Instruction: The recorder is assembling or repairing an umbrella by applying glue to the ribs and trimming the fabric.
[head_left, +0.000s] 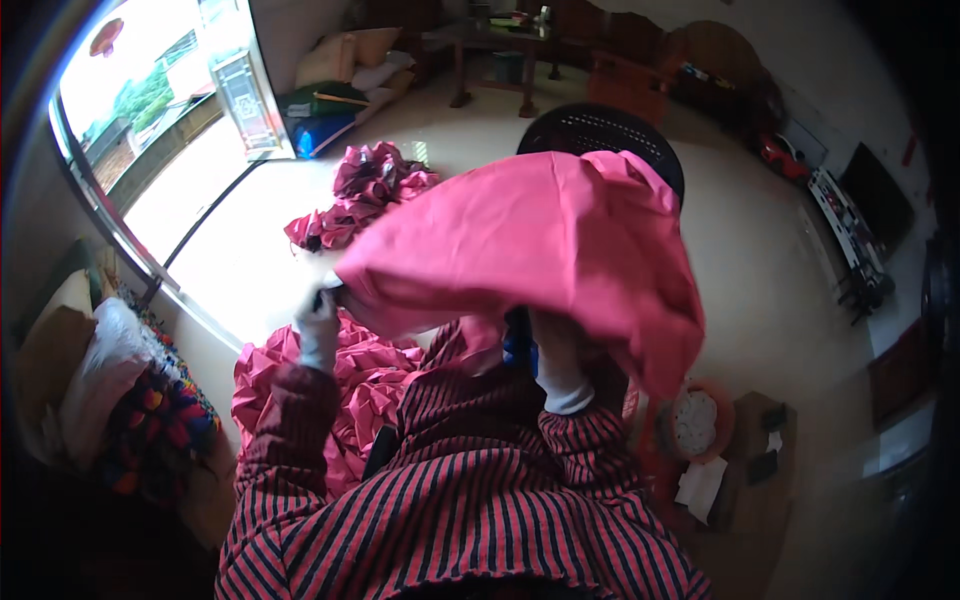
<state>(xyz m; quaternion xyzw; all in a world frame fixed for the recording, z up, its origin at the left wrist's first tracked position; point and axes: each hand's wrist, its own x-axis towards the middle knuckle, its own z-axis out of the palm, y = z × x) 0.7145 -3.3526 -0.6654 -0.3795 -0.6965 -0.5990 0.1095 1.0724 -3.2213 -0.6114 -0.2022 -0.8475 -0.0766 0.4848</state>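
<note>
A large sheet of pink cloth (pixel 540 235), slightly blurred, billows out in front of me and drapes down on the right. My left hand (pixel 318 318), in a pale glove, is closed at the cloth's left corner; a small dark patch shows by the fingers. The cloth covers the fingers of my right hand (pixel 558 365), leaving a pale glove cuff and wrist visible beneath it. Something blue (pixel 518 340) shows under the cloth beside that wrist. A heap of crumpled pink cloth (pixel 350 390) lies by my left side.
Beyond the cloth stands a black chair (pixel 600 125) with a perforated back. Another pink and dark-red pile (pixel 370 195) lies on the floor toward the open door (pixel 245 95). At right, a round basin (pixel 697 420) sits beside a low wooden stand (pixel 765 490). Colourful bundles (pixel 150 410) lie far left.
</note>
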